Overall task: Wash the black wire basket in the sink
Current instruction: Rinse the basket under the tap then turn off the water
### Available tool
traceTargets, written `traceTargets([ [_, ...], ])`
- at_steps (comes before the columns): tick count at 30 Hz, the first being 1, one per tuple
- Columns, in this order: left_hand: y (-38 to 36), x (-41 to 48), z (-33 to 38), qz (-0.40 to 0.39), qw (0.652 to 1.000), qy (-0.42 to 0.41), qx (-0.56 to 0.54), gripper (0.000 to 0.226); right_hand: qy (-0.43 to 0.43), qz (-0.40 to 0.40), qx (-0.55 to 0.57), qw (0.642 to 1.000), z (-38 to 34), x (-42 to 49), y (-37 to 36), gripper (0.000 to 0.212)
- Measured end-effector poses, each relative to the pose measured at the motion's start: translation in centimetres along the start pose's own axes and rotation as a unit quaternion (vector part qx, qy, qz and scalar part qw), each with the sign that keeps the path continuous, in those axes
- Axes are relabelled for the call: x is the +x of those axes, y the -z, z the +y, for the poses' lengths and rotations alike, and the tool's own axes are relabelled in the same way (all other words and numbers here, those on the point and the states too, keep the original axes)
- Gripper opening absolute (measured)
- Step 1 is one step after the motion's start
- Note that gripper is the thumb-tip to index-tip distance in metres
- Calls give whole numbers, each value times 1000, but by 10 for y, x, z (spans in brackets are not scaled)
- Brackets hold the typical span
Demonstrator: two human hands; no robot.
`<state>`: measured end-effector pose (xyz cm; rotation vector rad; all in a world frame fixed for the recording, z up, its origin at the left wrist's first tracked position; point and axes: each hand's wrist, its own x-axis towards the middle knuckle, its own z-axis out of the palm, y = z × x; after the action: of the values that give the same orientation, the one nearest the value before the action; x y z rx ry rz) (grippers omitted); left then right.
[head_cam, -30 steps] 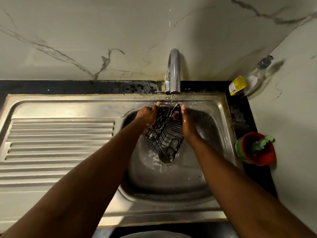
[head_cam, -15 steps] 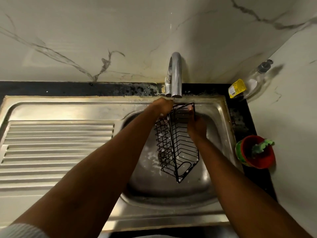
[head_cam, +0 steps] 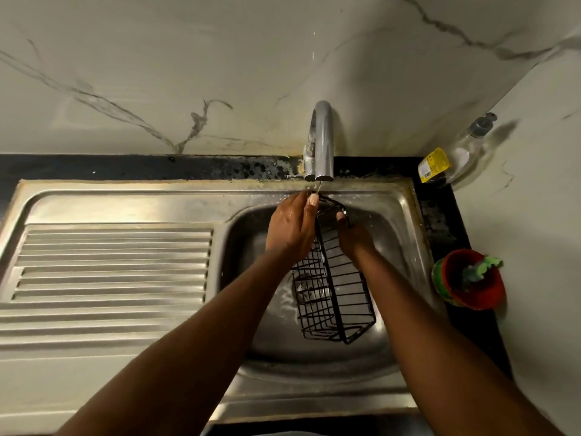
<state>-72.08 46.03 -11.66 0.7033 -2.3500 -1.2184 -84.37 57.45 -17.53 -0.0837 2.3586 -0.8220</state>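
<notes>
Holding: left hand and right hand grip the black wire basket at its upper end, under the faucet.
Left fingers: curled round the top rim.
Right fingers: clamped on the same rim.
Basket place: hangs tilted over the sink bowl, lower end toward the person.
Water: thin stream meets the left fingertips.

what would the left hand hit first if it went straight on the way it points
Probably the tap, just beyond the left hand; depth is unclear, so perhaps the sink rim behind it.
</notes>
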Motion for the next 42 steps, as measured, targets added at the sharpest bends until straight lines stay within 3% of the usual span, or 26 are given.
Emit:
traceTargets([
  [2, 1, -1, 2, -17, 999, -24, 34, 44, -19, -25, -9, 999, -2, -5, -1, 73],
  [4, 8, 3, 5, -83, 995, -40, 49, 54, -32, -69, 0, 997, 4, -4, -3, 70],
  [9, 28, 22, 4, -206, 978, -42, 10, 84, -97, -202, 6, 975, 19, -5, -3, 52],
  [12, 28, 30, -5, -236, 969, -17, -74, 84, -113, -217, -29, 969, 9, -24, 11, 42],
  [15, 28, 30, -16, -257, 963, -9, -85, 83, -127, -254, -35, 958, 4, -25, 15, 47],
  [17, 29, 27, -22, -246, 965, 24, -81, 74, -135, -271, -67, 951, 3, -20, 13, 47],
  [20, 28, 22, -30, -164, 973, 96, -134, 51, -108, -283, -129, 944, -7, -17, 14, 47],
  [23, 31, 21, -27, -90, 983, 121, -105, 49, -107, -322, -127, 932, -20, -12, 20, 43],
  [26, 29, 22, -23, -51, 988, 142, -13, 47, -34, -324, -128, 937, -32, -12, 34, 50],
  [30, 28, 24, -28, 8, 973, 230, 11, 45, 18, -321, -76, 944, -46, -18, 66, 51],
  [32, 32, 24, -35, 31, 965, 261, 19, 51, 46, -345, -113, 931, -52, -29, 75, 50],
  [34, 33, 25, -39, 45, 954, 293, 43, 63, 112, -311, -201, 922, -59, -41, 73, 51],
  [37, 35, 28, -34, 1, 943, 322, 87, 73, 240, -120, -332, 904, -58, -48, 53, 59],
  [39, 40, 27, -32, -58, 952, 280, 106, 66, 294, -10, -360, 885, -54, -44, 44, 66],
  [42, 47, 15, -31, -93, 969, 210, 95, 55, 310, 67, -377, 870, -55, -34, 33, 72],
])
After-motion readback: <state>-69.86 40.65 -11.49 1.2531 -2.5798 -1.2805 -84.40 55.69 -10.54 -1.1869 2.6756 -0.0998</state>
